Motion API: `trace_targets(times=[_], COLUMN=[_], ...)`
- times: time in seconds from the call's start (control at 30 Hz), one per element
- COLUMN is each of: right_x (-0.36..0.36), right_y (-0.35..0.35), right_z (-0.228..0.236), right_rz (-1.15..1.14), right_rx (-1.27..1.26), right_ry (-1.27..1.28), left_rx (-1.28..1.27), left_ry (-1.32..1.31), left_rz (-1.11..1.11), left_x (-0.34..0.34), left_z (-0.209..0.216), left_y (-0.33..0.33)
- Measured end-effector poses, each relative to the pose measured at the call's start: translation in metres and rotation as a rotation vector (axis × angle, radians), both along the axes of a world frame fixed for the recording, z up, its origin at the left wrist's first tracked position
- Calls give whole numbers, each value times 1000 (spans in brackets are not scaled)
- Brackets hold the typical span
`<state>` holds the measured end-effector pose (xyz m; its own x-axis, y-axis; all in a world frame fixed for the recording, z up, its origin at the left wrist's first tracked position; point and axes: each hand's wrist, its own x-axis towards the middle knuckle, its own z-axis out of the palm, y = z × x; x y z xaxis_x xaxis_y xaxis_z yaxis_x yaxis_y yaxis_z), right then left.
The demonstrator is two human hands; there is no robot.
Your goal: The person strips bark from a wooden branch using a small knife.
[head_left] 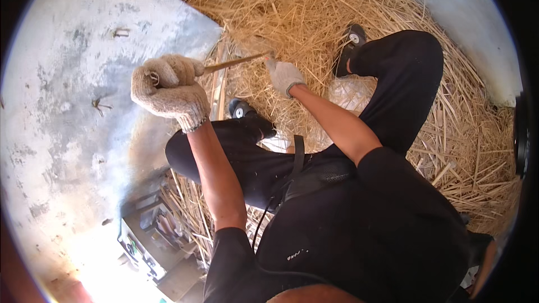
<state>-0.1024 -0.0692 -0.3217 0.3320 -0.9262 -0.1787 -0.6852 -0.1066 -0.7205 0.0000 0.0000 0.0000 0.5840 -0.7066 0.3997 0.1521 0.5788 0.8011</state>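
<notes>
My left hand (170, 85), in a knitted off-white work glove, is closed in a fist at the left, raised in front of the wall. From it a thin brown strip of wood or bamboo (233, 63) runs to the right, tilted slightly upward. The strip's far end reaches the fingertips of my right hand (285, 77), also in a knitted glove. The right fingers are closed, with a small orange spot at their tips. What they grip there is too small to make out. Below the hands my legs are bent and spread, in black trousers.
A heap of straw-like shavings (314, 0) covers the floor ahead and to the right. Close on my left stands a stained pale wall (84, 50), and another wall (466, 22) is at the far right. A cluttered box (149, 247) sits at the lower left, beside loose strips (188, 207).
</notes>
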Motion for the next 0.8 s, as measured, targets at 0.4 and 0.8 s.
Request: trace_targets(times=[0.4,0.8], right_x=[10,-7], right_y=[-7,-48], right_z=[-9,-79], right_rz=[-128,-58], right_rx=[153,422], right_ry=[-24,300], left_rx=[36,15], left_ry=[3,-56], left_rz=[-152,-128], left_x=[29,33], left_z=[-4,-6], left_y=[-6,-6])
